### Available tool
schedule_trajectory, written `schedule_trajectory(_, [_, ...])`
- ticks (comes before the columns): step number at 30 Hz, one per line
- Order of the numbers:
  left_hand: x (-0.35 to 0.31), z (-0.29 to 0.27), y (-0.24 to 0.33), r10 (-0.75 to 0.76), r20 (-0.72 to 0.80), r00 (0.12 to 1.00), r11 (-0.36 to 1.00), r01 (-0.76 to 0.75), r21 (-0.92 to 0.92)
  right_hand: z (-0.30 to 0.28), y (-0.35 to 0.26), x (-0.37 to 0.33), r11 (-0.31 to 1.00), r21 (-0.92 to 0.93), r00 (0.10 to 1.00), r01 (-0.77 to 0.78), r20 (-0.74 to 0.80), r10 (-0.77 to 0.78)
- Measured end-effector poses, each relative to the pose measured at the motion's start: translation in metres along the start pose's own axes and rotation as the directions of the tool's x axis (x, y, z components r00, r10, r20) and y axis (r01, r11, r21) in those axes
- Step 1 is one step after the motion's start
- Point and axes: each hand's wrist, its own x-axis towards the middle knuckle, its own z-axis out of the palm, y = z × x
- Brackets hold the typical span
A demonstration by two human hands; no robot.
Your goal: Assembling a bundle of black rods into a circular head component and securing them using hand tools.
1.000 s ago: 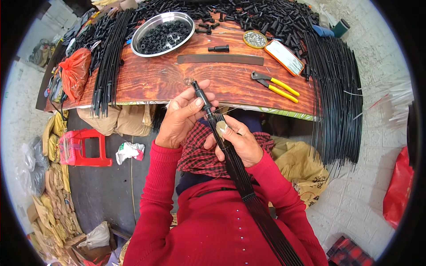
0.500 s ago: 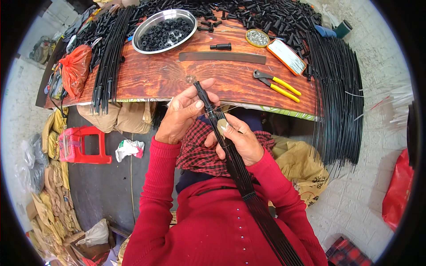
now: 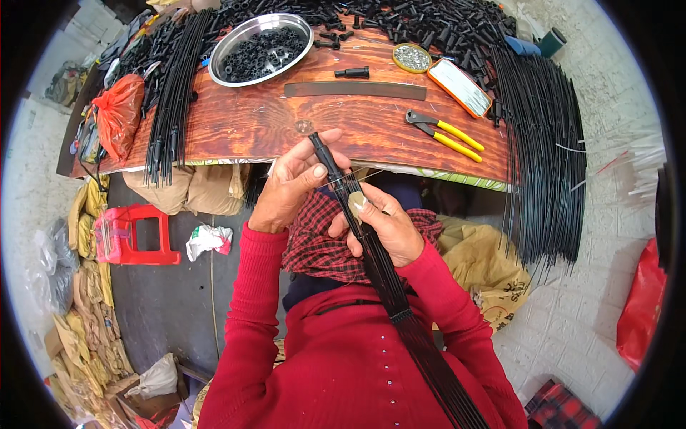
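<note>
In front of my lap I hold a long bundle of thin black rods [image 3: 382, 268], capped at its upper end by a black tubular fitting [image 3: 325, 155]. My left hand [image 3: 291, 179] is closed around this fitting, thumb on its near side. Just below, my right hand [image 3: 386, 225] grips the bundle, with a tan wrap [image 3: 357, 204] on its thumb or finger. Thin wire-like strands stick out sideways between the hands. The bundle slants down to the right across my red sweater, and its lower end leaves the picture.
On the wooden table [image 3: 236, 129] lie yellow-handled pincers [image 3: 444, 136], a flat dark metal strip [image 3: 357, 89], a single black fitting [image 3: 352, 73] and a steel bowl [image 3: 214, 68] of small black parts. Loose rods [image 3: 547, 157] overhang its right side. A red stool [image 3: 171, 255] stands lower left.
My hands keep nearly the same hold on the bundle and fitting. The left hand and the fitting's tip have shifted very slightly left; the table view has shifted slightly too.
</note>
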Motion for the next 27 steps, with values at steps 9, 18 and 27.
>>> schedule_trajectory(9, [0.001,-0.011,-0.004,-0.013,0.025,1.0,1.0,0.012,0.027,-0.001,0.002,0.0,0.999,-0.022,1.0,-0.023,0.007,0.024])
schedule_trajectory(18, [0.0,-0.013,0.0,-0.047,0.027,0.999,0.996,0.044,0.08,-0.002,0.003,0.0,1.0,-0.004,0.999,-0.03,0.024,0.03])
schedule_trajectory(27, [0.002,-0.016,0.003,-0.074,0.052,0.996,0.992,0.068,0.103,-0.003,0.005,0.0,0.999,-0.009,0.999,-0.036,0.014,0.037])
